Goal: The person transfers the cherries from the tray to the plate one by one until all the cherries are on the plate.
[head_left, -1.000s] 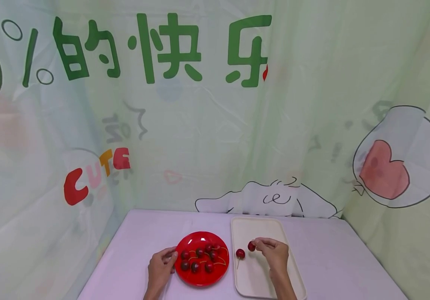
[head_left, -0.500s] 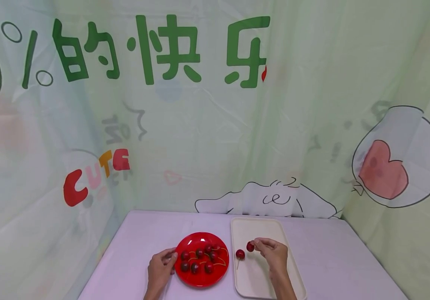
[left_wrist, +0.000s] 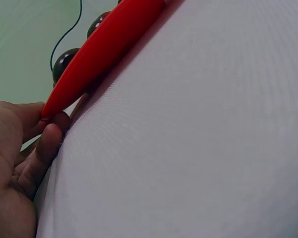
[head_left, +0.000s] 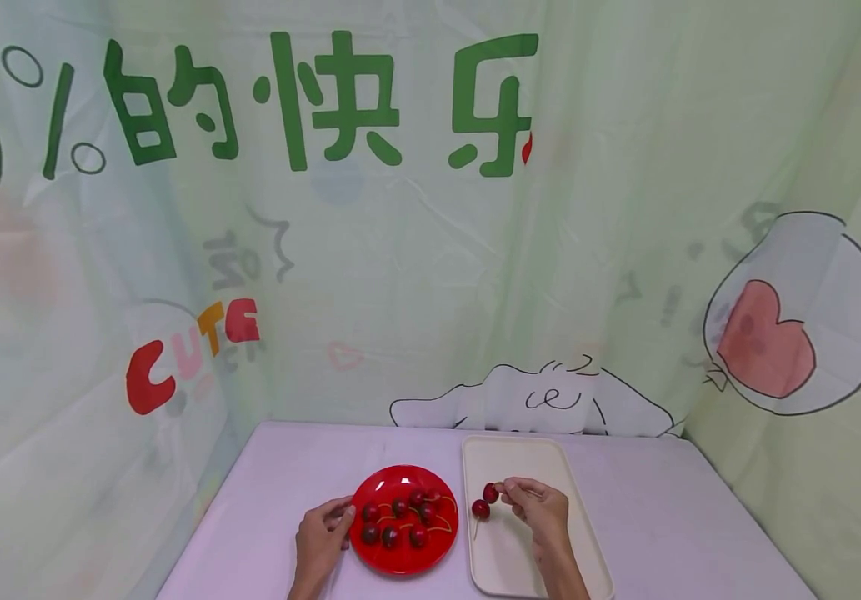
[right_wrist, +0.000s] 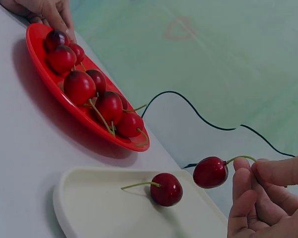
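Observation:
My left hand (head_left: 321, 533) grips the left rim of a round red plate (head_left: 400, 565), thumb at the edge and fingers curled below it in the left wrist view. Several dark red cherries (right_wrist: 79, 88) with green stems lie on that plate. Over the cream tray (head_left: 520, 575), my right hand (head_left: 545, 510) pinches the stem of one cherry (right_wrist: 210, 172) between thumb and fingertips, the fruit hanging to the left of the fingers. Another cherry (right_wrist: 166, 189) rests in the tray near its left edge, its stem pointing away from the held one.
A pale lilac table (head_left: 655, 517) carries the plate and, to its right, the tray. Behind and on both sides hang printed curtains (head_left: 415, 292) that meet the table's far edge.
My right hand has shifted left with the pinched cherry, which now appears right by the cherry lying in the tray. The left hand and the plate stay put.

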Motion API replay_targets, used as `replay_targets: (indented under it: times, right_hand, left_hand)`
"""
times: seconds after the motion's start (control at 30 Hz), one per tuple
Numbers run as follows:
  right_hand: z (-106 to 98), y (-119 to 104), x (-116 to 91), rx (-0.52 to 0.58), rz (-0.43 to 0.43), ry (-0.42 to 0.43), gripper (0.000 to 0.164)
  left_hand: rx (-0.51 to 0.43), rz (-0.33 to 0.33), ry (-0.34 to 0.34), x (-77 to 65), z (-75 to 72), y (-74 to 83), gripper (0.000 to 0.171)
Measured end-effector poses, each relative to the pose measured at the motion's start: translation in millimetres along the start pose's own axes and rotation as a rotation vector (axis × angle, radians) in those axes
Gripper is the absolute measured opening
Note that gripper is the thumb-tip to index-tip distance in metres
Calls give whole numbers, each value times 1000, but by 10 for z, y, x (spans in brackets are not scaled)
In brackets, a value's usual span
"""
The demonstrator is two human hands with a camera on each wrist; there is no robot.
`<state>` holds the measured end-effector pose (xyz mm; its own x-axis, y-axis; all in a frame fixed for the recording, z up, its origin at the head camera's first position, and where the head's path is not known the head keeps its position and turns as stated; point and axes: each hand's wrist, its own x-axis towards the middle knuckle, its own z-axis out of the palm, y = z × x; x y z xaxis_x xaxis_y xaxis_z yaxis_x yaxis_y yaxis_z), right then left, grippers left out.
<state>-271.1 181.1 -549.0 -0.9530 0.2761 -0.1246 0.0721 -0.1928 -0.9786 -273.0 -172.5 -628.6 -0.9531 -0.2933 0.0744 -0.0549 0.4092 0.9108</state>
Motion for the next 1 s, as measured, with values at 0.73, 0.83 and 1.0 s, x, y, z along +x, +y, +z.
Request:
replay_targets:
  times: [0.73, 0.83, 1.0]
  right_hand:
    - [87, -41, -79, 32, 43, -50, 15]
    - [113, -47, -92, 34, 34, -62, 17]
    - [162, -18, -85, 42, 20, -79, 17]
  left_hand:
    - [-13, 1, -7, 6, -2, 19, 30]
    - [-8, 1, -3, 12, 7, 8, 30]
    - [-3, 7, 0, 16, 17, -12, 30]
